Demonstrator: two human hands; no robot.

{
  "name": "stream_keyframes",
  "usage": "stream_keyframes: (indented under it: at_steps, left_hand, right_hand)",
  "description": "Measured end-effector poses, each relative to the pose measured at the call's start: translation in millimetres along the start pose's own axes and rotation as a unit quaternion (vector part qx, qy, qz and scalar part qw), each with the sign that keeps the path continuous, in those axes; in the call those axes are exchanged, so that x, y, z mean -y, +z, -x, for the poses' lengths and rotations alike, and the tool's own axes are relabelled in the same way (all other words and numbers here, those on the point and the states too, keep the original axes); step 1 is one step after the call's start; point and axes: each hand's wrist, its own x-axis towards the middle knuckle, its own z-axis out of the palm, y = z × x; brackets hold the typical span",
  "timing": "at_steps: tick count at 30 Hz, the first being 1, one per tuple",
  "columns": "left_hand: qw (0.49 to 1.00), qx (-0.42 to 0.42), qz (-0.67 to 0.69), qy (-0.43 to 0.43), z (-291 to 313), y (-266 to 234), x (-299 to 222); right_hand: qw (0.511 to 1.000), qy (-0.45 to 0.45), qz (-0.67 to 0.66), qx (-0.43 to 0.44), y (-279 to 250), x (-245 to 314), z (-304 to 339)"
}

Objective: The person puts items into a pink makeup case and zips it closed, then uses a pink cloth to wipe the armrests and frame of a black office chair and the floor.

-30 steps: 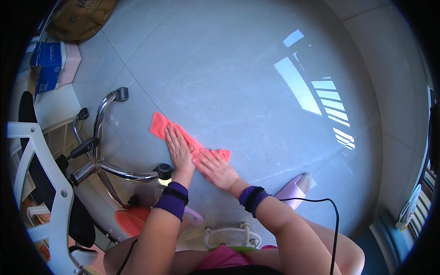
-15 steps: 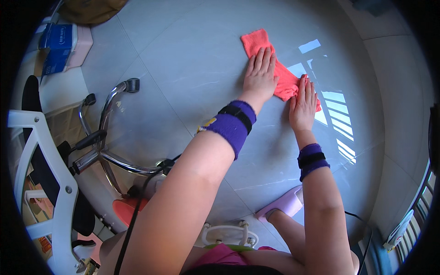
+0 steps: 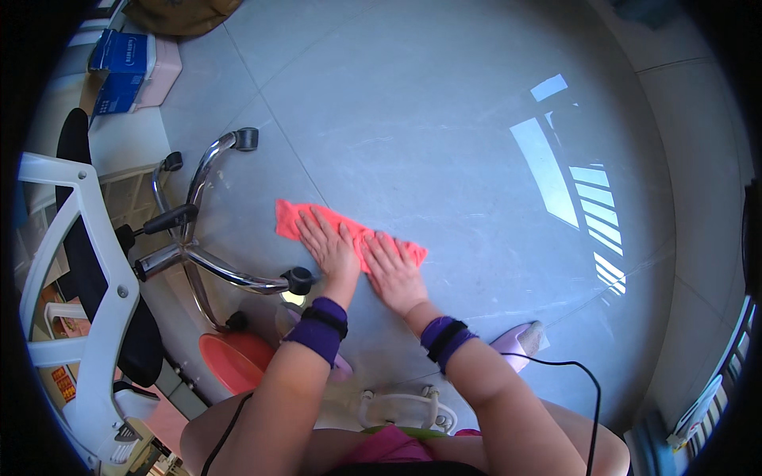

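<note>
Both hands side by side on cloth [image 3: 349, 232] on floor [image 3: 444, 119], left hand [image 3: 329, 248], right hand [image 3: 394, 271], chair base [image 3: 198, 254] just left of cloth, boxes [image 3: 127, 67] far left.

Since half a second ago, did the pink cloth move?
Yes. The pink cloth, under both hands, slid back toward the person and now lies close to the chrome chair base.

1. We see a coral-red cloth [image 3: 349, 234] lying flat on the grey floor, just left of the frame's centre.
2. It stretches as a crumpled strip from upper left to lower right.
3. Both our palms press on it, covering its middle.
</note>
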Motion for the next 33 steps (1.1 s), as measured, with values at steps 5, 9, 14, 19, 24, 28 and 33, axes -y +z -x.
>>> stream_keyframes:
  at_steps: [5,9,14,19,24,28,33]
  left_hand:
    - [0.983,-0.021,0.051,0.177,-82.9,-11.4,-105.4]
    - [0.962,0.057,0.069,0.259,-84.1,-27.5,-195.9]
    - [0.926,0.059,0.107,0.357,-13.3,-33.7,-183.2]
    - [0.932,0.074,0.063,0.349,87.6,-38.6,-70.4]
    - [0.959,0.125,0.077,0.244,155.6,-68.2,-19.7]
    - [0.974,0.064,0.112,0.187,165.9,-115.9,-0.9]
    - [0.968,0.011,0.106,0.229,155.7,-201.2,-34.2]
  right_hand:
    - [0.991,0.095,0.072,-0.063,-56.4,-83.7,-33.3]
    - [0.959,0.194,0.138,-0.153,-90.2,-133.8,-11.4]
    - [0.934,0.275,0.134,-0.187,-81.1,-124.8,34.5]
    - [0.959,0.254,0.090,-0.092,-35.4,-46.4,95.7]
    - [0.960,0.278,0.007,0.042,-48.0,11.0,123.1]
    - [0.960,0.264,-0.050,0.076,-90.3,37.6,123.3]
    - [0.965,0.230,-0.107,-0.069,-142.6,36.0,125.3]
